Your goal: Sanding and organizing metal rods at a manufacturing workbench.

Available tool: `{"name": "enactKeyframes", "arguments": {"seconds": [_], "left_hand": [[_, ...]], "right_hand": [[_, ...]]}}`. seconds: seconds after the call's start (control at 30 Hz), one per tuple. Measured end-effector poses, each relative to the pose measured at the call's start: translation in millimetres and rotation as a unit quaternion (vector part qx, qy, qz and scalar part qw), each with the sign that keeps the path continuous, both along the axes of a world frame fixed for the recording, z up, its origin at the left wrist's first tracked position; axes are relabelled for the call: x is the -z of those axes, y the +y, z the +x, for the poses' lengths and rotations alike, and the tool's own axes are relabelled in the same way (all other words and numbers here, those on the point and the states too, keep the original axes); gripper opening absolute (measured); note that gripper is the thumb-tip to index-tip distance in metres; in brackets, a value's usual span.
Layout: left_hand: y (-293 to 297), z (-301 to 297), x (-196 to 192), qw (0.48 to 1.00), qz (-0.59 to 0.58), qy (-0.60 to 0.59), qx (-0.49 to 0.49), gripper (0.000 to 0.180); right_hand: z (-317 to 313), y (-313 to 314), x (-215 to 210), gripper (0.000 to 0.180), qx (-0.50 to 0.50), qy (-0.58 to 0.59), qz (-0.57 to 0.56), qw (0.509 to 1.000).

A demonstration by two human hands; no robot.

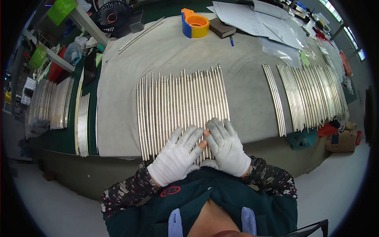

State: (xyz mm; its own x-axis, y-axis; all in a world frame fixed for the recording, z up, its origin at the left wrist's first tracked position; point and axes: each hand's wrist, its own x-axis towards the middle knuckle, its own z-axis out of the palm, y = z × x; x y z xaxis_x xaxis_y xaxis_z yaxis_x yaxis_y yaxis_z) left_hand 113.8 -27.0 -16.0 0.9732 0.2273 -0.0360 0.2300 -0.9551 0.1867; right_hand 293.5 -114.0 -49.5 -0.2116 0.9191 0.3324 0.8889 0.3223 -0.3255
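Fingers [190, 137]: lay flat, slightly spread, on metal rods [183, 102]. Left hand [170, 160] and right hand [230, 154]: were white-gloved, at lower centre. Rods: stood side by side, frame centre. Tape dispenser [200, 31]: sat upper centre; more rods [312, 96], right.

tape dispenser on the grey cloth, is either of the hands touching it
No, the left hand and the right hand lie on the middle row of metal rods, apart from the tape dispenser.

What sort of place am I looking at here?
Likely a factory or workshop: rows of similar metal rods on a gray-covered table, white gloves on the left hand and right hand, and loose papers behind.
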Motion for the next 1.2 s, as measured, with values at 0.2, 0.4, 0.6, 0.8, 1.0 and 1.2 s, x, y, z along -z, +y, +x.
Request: {"name": "enactKeyframes", "arguments": {"seconds": [0.2,0.4,0.6,0.8,1.0,1.2], "left_hand": [[17.6,-31.9,-7.4,0.998,-0.057,0.002,0.023,0.086],[59.8,-89.5,17.1,0.984,0.029,-0.025,-0.176,0.091],[43.4,-47.1,13.1,0.993,0.023,-0.004,-0.116,0.102],[25.9,1.6,15.5,0.996,-0.046,-0.052,-0.056,0.116],[11.3,28.7,6.8,0.998,-0.057,-0.036,0.013,0.106],[11.2,33.0,0.9,0.996,-0.052,-0.009,0.073,0.088]], "right_hand": [[15.6,-4.6,-13.3,0.077,-0.01,0.035,0.017,0.999],[47.1,-25.7,-0.3,0.057,0.093,-0.027,0.04,0.994],[50.1,-29.6,2.0,0.06,0.101,-0.009,0.054,0.993],[41.0,-19.4,-7.8,0.085,0.063,-0.009,-0.001,0.998],[39.7,-22.0,-14.5,0.091,0.068,-0.057,-0.061,0.994],[44.5,-15.3,-18.3,0.085,0.053,-0.028,-0.054,0.997]]}}
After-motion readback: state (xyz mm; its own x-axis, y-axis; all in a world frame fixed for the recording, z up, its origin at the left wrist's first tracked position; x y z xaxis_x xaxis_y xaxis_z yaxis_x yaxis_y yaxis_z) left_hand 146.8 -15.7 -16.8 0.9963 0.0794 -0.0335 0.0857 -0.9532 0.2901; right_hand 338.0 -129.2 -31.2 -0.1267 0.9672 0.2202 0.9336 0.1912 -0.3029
